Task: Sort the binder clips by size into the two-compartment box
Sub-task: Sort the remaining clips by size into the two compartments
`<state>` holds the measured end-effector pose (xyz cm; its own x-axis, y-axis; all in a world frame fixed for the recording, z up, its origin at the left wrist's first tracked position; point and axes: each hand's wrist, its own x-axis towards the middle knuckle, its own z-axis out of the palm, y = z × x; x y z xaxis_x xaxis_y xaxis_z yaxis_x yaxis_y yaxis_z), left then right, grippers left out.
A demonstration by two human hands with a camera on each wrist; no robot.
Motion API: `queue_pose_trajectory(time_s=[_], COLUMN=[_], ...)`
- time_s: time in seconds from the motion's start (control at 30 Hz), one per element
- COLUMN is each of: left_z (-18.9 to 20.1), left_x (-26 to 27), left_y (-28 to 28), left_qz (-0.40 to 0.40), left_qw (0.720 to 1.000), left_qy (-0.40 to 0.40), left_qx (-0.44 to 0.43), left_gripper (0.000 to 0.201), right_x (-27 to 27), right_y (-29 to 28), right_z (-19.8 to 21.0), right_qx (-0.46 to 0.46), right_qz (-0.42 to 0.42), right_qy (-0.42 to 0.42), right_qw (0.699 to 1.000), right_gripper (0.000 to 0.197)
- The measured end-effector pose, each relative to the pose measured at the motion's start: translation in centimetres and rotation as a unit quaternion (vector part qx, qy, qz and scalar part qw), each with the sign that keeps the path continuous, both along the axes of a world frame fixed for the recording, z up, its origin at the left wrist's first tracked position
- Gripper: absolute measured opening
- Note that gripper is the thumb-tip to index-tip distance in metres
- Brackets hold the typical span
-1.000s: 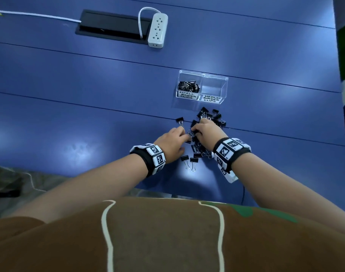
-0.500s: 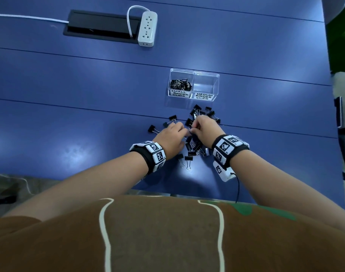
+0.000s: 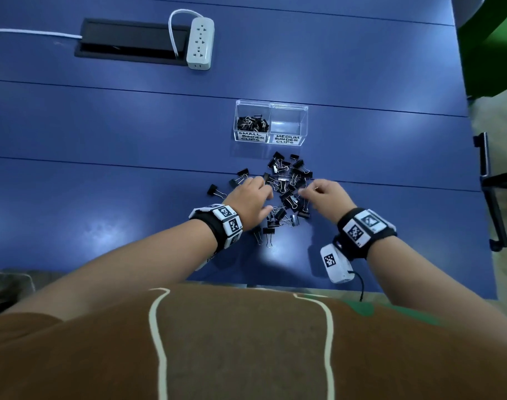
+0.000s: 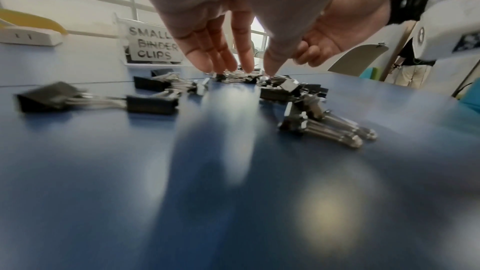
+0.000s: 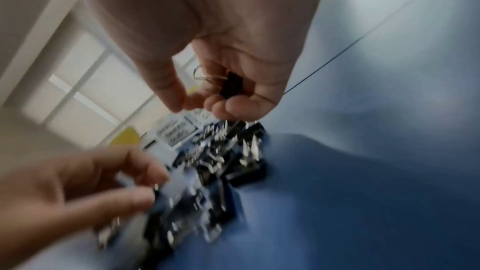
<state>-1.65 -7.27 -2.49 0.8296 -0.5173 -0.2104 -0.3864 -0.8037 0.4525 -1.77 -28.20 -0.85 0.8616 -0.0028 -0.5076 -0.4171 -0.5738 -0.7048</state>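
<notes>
A clear two-compartment box point(image 3: 271, 122) stands on a blue bench point(image 3: 102, 125). Its left compartment, labelled for small binder clips, holds a heap of small black clips point(image 3: 252, 123); its right compartment, labelled for medium clips, looks empty. Just in front of the box, toward the person, lies a loose pile of binder clips point(image 3: 286, 192), with a few strays beside it.

The left hand point(image 3: 250, 199) reaches into the near left edge of the pile, fingers straight and close together, tips touching the clips and gripping nothing. The right hand point(image 5: 228, 52) is raised just above the pile's right side, fingers curled around one black binder clip point(image 5: 232, 86) cupped against the palm, its wire handle sticking out.

Beyond the box, a white power strip point(image 3: 200, 43) lies by a black cable hatch point(image 3: 128, 41).

Likely risks: the cupped clip sits loosely and could slip back into the pile. Wire handles in the pile interlock, so lifting one clip may drag others along. The compartments share a thin divider, so a careless drop could land a clip in the wrong side.
</notes>
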Motion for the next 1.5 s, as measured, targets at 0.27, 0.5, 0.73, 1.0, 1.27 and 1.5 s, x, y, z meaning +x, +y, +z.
queue_pose_trajectory(time_s=[0.27, 0.5, 0.73, 1.0, 1.27, 1.5], left_z=[-0.4, 0.0, -0.5, -0.1, -0.4, -0.1], left_x=[0.2, -0.6, -1.8, -1.0, 1.1, 3.1], left_y=[-0.1, 0.9, 0.8, -0.9, -1.2, -0.4], left_qz=[0.063, 0.027, -0.004, 0.067, 0.072, 0.134], left_qw=[0.995, 0.999, 0.997, 0.997, 0.997, 0.987], left_qy=[0.071, 0.046, 0.072, 0.024, 0.031, 0.090], left_qx=[-0.008, -0.011, 0.029, -0.039, -0.004, -0.015], left_gripper=[0.021, 0.018, 0.025, 0.026, 0.051, 0.035], right_x=[-1.5, -1.2, -1.2, -1.3, -0.4, 0.6], right_y=[1.3, 1.2, 2.0, 2.2, 1.1, 1.2], right_z=[-1.3, -1.0, -1.3, -1.4, -0.8, -0.4], right_qx=[-0.122, -0.118, -0.174, -0.100, -0.136, -0.155], right_qz=[0.111, 0.114, 0.197, 0.134, 0.134, 0.140], right_qy=[-0.042, -0.075, -0.076, -0.069, -0.050, -0.066], right_qw=[0.985, 0.984, 0.962, 0.984, 0.980, 0.976], right_gripper=[0.007, 0.005, 0.026, 0.017, 0.029, 0.020])
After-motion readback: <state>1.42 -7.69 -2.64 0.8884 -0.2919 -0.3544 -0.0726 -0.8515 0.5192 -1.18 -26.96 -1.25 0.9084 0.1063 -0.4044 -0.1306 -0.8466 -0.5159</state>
